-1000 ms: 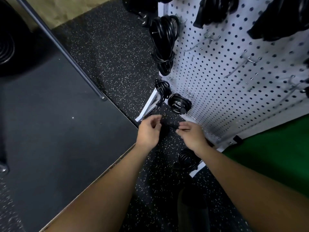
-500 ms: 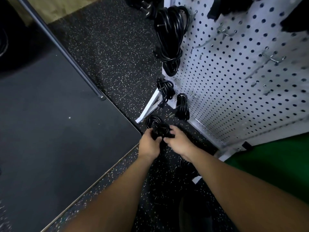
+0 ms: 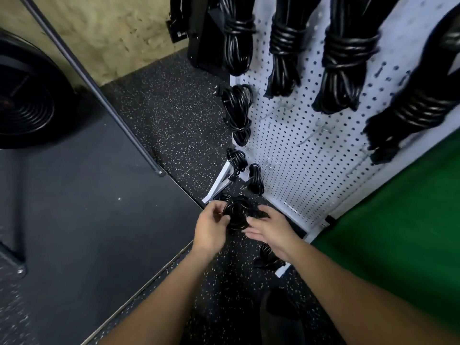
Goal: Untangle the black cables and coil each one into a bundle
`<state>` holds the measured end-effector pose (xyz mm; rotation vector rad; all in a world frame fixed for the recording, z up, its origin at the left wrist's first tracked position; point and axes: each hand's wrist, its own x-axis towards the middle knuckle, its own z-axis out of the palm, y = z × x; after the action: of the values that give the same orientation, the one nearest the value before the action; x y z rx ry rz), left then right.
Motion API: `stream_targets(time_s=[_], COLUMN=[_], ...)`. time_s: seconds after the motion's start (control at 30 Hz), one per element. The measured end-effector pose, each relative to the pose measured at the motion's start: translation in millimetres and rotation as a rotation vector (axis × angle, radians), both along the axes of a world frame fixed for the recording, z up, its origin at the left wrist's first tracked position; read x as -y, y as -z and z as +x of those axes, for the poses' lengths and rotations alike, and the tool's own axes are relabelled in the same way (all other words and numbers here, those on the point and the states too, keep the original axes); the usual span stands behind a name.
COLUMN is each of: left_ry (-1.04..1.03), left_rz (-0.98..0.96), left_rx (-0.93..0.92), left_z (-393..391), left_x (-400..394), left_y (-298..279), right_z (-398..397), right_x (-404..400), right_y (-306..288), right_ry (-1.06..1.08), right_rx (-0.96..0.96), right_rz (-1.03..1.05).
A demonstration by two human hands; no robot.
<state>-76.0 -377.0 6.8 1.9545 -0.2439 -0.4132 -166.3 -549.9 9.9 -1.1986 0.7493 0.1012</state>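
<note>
Low beside the white pegboard (image 3: 306, 150), just above the speckled floor (image 3: 174, 125), a coiled black cable (image 3: 236, 215) is gripped by the curled left hand (image 3: 211, 230) and touched by the straight, loosely spread right hand (image 3: 271, 231).

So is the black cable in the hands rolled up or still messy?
Rolled up. The black cable sits in round loops between the left hand and right hand.

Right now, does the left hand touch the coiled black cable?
Touching. The head view shows the left hand with fingers curled around the edge of the coiled black cable.
</note>
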Motion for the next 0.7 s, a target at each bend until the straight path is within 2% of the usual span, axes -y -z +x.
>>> stream_targets(time_s=[0.13,0.33,0.53,0.7], left_ry=[0.034,0.063,0.012,-0.059], left_rz=[-0.080,-0.272,-0.562,-0.646], left_rx=[0.055,0.137,-0.093,-0.112], left_z=[0.6,26.6,50.5,61.1], left_x=[-2.7,9.2,41.4,58.8], left_y=[-38.8,-101.5,-144.4,-158.2], right_z=[-12.6,-3.5,12.8,23.3], right_x=[0.7,14.1,24.6,28.1], right_y=[-44.3,-106.4,-122.6,-122.9], right_ry=[-0.119,-0.011,0.177,0.200], right_rx=[-0.004,0.196,0.301,0.368], right_rz=[-0.073,-0.101,0.085,0.128])
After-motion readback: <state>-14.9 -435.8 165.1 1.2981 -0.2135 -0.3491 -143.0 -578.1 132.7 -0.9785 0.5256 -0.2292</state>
